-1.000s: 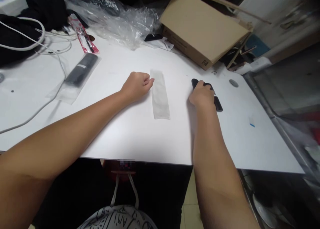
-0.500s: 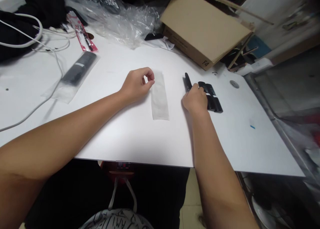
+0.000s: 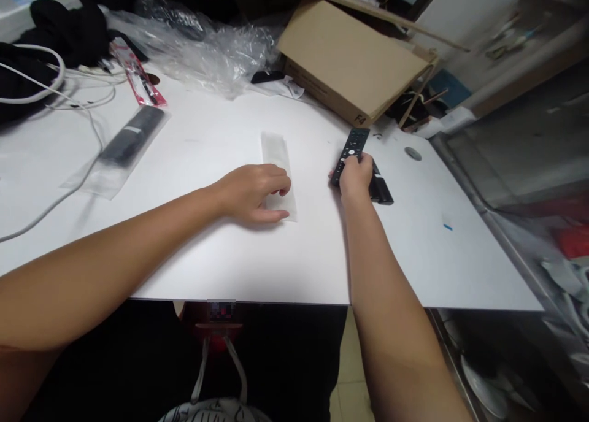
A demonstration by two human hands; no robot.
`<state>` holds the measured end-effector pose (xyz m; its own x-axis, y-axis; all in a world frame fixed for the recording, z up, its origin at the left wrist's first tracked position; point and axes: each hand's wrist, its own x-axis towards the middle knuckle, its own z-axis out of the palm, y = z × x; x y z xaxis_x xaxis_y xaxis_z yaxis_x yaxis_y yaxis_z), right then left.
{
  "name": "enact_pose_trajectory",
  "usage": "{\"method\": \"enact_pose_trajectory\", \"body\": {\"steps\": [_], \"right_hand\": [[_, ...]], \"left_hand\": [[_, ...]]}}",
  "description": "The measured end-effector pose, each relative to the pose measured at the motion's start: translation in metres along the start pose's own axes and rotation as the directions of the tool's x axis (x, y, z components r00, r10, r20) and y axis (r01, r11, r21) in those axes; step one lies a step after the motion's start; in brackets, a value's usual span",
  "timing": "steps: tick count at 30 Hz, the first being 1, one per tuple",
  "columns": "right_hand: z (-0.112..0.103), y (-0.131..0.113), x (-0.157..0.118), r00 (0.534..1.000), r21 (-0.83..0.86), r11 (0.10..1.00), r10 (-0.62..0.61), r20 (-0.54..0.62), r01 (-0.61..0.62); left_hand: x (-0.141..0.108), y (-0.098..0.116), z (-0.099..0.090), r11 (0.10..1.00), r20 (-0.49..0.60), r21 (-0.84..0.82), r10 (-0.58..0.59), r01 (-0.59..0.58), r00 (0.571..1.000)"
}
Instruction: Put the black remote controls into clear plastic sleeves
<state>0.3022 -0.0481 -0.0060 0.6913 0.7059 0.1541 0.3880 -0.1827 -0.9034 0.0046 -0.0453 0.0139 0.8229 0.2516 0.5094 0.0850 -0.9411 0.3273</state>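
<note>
A black remote control (image 3: 353,145) is gripped in my right hand (image 3: 356,178), tilted so its button side shows. Partly hidden behind that hand, another black remote (image 3: 381,189) with a white label lies face down on the table. My left hand (image 3: 257,194) rests over a narrow translucent plastic sleeve (image 3: 275,146) lying flat, thumb and fingers apart with nothing between them. Whether the fingertips press on the sleeve is unclear. Farther left lies a bagged black remote (image 3: 131,138) in a clear sleeve.
A cardboard box (image 3: 350,60) stands at the back of the white table (image 3: 221,256). Crumpled clear plastic (image 3: 207,54) and a red packet (image 3: 138,75) lie at the back left. A white cable (image 3: 59,196) runs along the left side. A round cable grommet (image 3: 413,154) sits at right.
My right hand has lifted a remote and turned its buttons into view. My left hand has moved down the sleeve toward its near end and its fingers have spread. The view has shifted slightly.
</note>
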Motion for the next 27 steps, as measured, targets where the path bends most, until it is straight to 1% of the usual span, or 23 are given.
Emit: {"method": "enact_pose_trajectory", "body": {"steps": [2,5,8,11,14,20,23,25,27], "right_hand": [[0.0026,-0.0026,-0.0023,0.997,0.046,0.998,0.043,-0.060,-0.040],[0.0036,-0.0048,-0.0039,0.996,0.063,0.997,0.057,-0.062,-0.053],[0.0032,-0.0039,-0.0022,0.995,0.067,0.996,0.065,-0.069,-0.061],[0.0030,-0.0014,0.0011,0.994,0.069,0.995,0.079,-0.072,-0.074],[0.0030,0.0011,0.0035,0.995,0.067,0.995,0.073,-0.068,-0.069],[0.0037,0.0025,0.0037,0.998,0.075,0.996,0.049,-0.034,-0.046],[0.0037,0.0013,0.0026,0.997,0.076,0.996,0.060,-0.053,-0.056],[0.0032,0.0006,0.0019,0.996,0.065,0.997,0.057,-0.067,-0.052],[0.0025,-0.0002,0.0012,1.000,0.044,0.999,0.022,-0.021,-0.021]], "left_hand": [[-0.0004,0.0023,-0.0011,1.000,0.069,0.011,-0.029,0.028,0.997],[-0.0015,0.0050,-0.0011,0.999,0.118,0.023,-0.050,0.048,0.992],[-0.0023,0.0060,-0.0002,0.997,0.139,0.015,-0.073,0.072,0.988],[-0.0021,0.0057,0.0008,0.997,0.146,-0.005,-0.079,0.081,0.986],[-0.0015,0.0051,0.0016,0.998,0.135,0.001,-0.059,0.060,0.989],[-0.0013,0.0052,0.0017,0.998,0.121,0.065,-0.010,0.002,0.993],[-0.0008,0.0056,0.0009,0.995,0.108,0.100,0.008,-0.019,0.994],[-0.0004,0.0060,0.0006,0.992,0.121,0.121,0.008,-0.023,0.993],[0.0000,0.0061,0.0010,0.989,0.123,0.144,0.011,-0.029,0.992]]}}
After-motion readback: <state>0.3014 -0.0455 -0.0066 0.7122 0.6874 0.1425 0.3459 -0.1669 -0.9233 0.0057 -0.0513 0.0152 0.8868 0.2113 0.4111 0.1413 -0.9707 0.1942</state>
